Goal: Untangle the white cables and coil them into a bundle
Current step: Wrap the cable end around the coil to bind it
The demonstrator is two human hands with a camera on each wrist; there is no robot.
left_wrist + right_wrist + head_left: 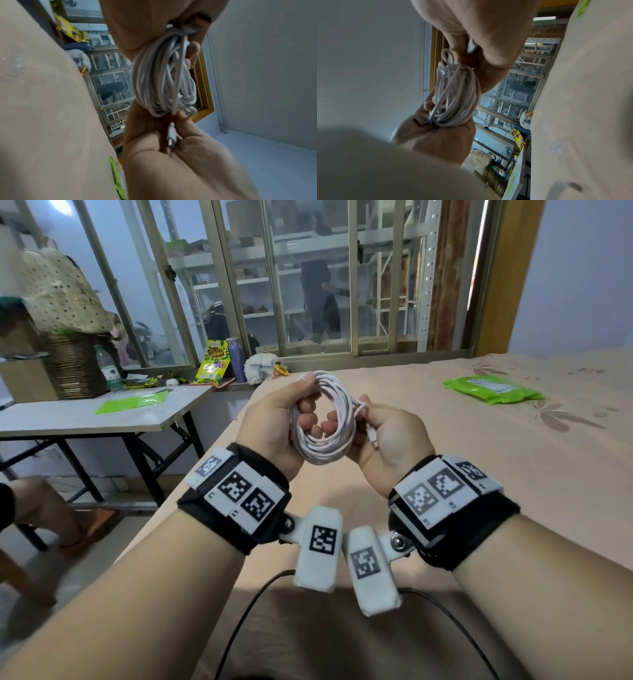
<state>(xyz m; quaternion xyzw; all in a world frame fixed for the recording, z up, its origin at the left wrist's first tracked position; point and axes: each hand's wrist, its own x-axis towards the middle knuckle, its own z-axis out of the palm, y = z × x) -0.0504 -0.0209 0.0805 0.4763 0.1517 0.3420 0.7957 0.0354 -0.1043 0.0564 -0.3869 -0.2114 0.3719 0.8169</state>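
One round coil of thin white cable (pixel 323 419) stood on edge above the beige patterned bed (pixel 479 460), its open ring facing the person. The left hand (pixel 274 419) gripped its left side, fingers through the ring; the right hand (pixel 387 436) pinched the single loose white connector end (pixel 371 438) (any markings too small to read).

Both hands are up over the bed (pixel 513 474), holding the coil of white cable (pixel 323 419). Left hand (pixel 274 419) has fingers curled through the loops, thumb on top. Right hand (pixel 387 436) pinches the loose plug end against the coil. Green packet (pixel 493 388) lies further back on the bed.
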